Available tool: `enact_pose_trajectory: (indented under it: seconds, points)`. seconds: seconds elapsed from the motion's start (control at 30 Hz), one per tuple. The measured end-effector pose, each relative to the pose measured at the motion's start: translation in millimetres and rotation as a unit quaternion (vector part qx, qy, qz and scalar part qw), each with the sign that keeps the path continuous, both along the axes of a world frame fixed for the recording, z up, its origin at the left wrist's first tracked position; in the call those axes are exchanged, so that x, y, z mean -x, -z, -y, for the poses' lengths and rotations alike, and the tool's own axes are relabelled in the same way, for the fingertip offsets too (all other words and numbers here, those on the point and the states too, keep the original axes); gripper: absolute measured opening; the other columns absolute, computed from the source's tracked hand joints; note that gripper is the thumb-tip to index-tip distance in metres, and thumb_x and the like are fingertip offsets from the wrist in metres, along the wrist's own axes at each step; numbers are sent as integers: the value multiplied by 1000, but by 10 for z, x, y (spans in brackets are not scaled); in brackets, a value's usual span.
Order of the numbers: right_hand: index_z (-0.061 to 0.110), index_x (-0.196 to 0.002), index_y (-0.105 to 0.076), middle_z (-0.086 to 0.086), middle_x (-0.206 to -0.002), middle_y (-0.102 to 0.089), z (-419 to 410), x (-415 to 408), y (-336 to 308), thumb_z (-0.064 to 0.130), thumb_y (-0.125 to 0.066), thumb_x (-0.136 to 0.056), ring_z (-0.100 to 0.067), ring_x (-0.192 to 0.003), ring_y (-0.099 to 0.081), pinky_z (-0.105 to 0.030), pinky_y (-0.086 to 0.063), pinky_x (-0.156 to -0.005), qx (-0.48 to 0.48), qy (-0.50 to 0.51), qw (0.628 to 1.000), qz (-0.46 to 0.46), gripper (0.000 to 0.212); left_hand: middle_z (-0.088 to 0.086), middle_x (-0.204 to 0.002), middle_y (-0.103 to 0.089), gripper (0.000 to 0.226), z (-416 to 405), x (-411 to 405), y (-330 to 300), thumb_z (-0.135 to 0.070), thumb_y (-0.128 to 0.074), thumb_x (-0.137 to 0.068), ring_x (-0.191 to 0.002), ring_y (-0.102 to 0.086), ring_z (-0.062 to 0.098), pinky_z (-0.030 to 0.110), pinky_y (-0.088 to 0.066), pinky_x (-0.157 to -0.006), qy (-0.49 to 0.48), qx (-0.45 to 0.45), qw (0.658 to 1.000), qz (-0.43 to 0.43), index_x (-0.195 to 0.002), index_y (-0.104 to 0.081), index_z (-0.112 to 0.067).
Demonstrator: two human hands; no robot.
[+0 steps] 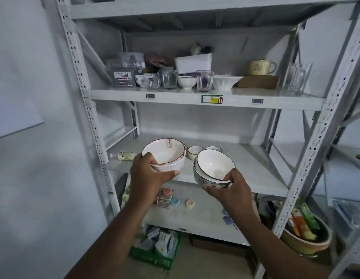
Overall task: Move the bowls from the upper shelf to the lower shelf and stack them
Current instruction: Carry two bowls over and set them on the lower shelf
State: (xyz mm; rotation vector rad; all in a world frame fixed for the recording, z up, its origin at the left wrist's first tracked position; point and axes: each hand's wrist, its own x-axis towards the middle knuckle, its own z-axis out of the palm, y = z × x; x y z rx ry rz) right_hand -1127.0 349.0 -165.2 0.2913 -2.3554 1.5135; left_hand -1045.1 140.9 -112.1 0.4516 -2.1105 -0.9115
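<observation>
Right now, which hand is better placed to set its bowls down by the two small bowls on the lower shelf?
Probably left: the left hand holds the red-rimmed bowls right beside the small bowls; the right hand is nearer the shelf's front edge.
</observation>
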Motion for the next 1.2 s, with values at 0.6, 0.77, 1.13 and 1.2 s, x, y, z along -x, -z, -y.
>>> enact_pose_trajectory:
  seconds: [0.6,0.77,1.13,1.2]
  points:
    - [22,-73,-45,8,-75,-59,1313,1772,493,41,-92,-43,11,-70,-53,-6,-40,-57,50,8,998,23,59,0,-93,-52,57,1269,1690,389,-40,-92,-48,-83,-49,17,15,-33,-58,1,8,1000,23,-71,-44,-23]
    - [22,-74,-44,7,-77,-61,1693,2133,577,43,-91,-42,6,-69,-55,-9,-42,-56,52,20,998,26,61,1,-91,-53,55,1635,2080,509,-35,-94,-48,-80,-49,14,10,-31,-58,26,-9,1000,11,-69,-46,-19]
    - [24,-72,-44,6,-83,-58,2177,2774,1049,38,-94,-44,-5,-80,-58,-8,-41,-60,49,20,998,28,59,-3,-91,-54,58,2109,2864,970,-35,-95,-44,-78,-52,15,5,-35,-57,29,1,1000,-9,-67,-43,-27]
    - [26,-71,-44,8,-86,-59,2248,2926,1175,39,-93,-42,-4,-82,-58,-7,-41,-60,53,16,998,36,59,-2,-92,-56,57,2170,3016,1120,-35,-96,-42,-79,-54,16,8,-34,-60,30,-8,1000,2,-69,-46,-25]
